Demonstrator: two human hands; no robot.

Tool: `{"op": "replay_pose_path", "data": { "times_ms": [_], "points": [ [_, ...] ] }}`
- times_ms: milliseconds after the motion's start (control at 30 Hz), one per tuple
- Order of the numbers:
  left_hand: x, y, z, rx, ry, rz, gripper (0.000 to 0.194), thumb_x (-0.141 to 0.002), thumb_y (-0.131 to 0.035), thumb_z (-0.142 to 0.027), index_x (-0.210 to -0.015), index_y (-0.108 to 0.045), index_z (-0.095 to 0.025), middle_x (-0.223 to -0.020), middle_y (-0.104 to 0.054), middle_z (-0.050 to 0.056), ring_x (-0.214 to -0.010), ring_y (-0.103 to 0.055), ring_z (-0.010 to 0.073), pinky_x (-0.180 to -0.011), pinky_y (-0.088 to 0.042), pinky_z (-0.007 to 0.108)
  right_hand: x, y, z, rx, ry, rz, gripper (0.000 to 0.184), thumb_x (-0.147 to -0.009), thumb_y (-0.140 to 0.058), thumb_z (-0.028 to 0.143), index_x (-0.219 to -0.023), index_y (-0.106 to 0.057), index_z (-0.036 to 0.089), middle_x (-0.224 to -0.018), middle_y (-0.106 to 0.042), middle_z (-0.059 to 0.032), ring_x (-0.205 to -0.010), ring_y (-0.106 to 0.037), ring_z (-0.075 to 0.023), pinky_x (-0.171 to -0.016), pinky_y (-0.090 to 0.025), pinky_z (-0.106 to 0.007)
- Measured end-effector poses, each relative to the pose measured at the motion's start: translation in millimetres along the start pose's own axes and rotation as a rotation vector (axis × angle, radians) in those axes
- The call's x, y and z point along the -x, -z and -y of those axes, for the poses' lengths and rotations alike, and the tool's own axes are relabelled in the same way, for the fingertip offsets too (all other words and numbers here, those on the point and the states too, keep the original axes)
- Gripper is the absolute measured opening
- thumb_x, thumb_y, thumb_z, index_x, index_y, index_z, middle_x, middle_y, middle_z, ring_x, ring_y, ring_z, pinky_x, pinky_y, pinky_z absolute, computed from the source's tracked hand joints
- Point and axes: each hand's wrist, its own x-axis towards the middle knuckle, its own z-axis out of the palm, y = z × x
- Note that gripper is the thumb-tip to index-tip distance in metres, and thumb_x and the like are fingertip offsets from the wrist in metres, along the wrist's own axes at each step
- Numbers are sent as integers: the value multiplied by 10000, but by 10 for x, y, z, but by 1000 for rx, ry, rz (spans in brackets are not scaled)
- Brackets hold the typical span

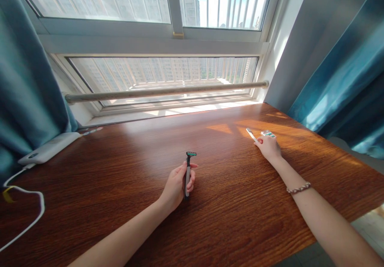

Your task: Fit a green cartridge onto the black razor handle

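Note:
My left hand point(177, 185) is closed around the grey ribbed handle of a razor point(188, 175). The razor stands nearly upright, its dark head with a green strip at the top, above the middle of the table. Farther off to the right, my right hand point(269, 147) pinches the near end of a slim white toothbrush point(251, 135), whose greyish head points away to the left. Just beyond the knuckles is a small clear pack point(268, 133) with green and white markings. The hand partly hides it, and I cannot tell whether they touch.
The brown wooden table point(120, 203) runs up to a window with a horizontal rail point(168, 93). A white box-like device point(51, 149) with a white cable point(42, 203) lies at the left. Blue curtains point(345, 79) hang on both sides. The table's edge drops off at the lower right.

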Motion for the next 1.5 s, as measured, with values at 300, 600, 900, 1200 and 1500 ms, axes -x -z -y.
{"op": "replay_pose_path", "data": {
  "times_ms": [300,600,900,1200,1500],
  "points": [
    [2,-6,-14,-6,0,-1,300,-785,-524,-412,-874,-550,-126,-514,-495,-37,-335,-337,31,-315,-263,155,3,15,-3,9,-33,21,247,-744,-516,365,-645,-669,199,-635,-604,-72,-612,-528,-197,-526,-321,-278],
    [5,-25,-13,-2,15,-16,319,-762,-548,-420,-869,-549,-120,-501,-491,-39,-326,-328,32,-312,-256,156,-37,39,-90,55,-139,22,270,-746,-527,397,-714,-687,182,-692,-629,-103,-658,-575,-210,-542,-354,-273],
    [13,-35,-23,-8,11,-17,297,-787,-520,-407,-863,-542,-121,-503,-487,-38,-329,-329,34,-316,-263,158,-87,81,-227,114,-260,44,278,-718,-553,400,-862,-688,204,-822,-664,-143,-718,-608,-253,-549,-376,-293],
    [15,-22,-18,1,16,-6,291,-798,-504,-406,-869,-539,-126,-517,-491,-37,-330,-335,33,-317,-258,156,-112,120,-286,131,-305,47,245,-716,-571,342,-862,-679,179,-848,-662,-154,-755,-620,-269,-574,-399,-302],
    [5,-24,-18,-11,10,-8,282,-811,-486,-396,-866,-540,-125,-513,-488,-39,-330,-334,34,-318,-261,157,-109,123,-296,127,-351,21,291,-738,-571,347,-941,-636,148,-890,-646,-157,-808,-615,-256,-629,-427,-299]
  ]
}}
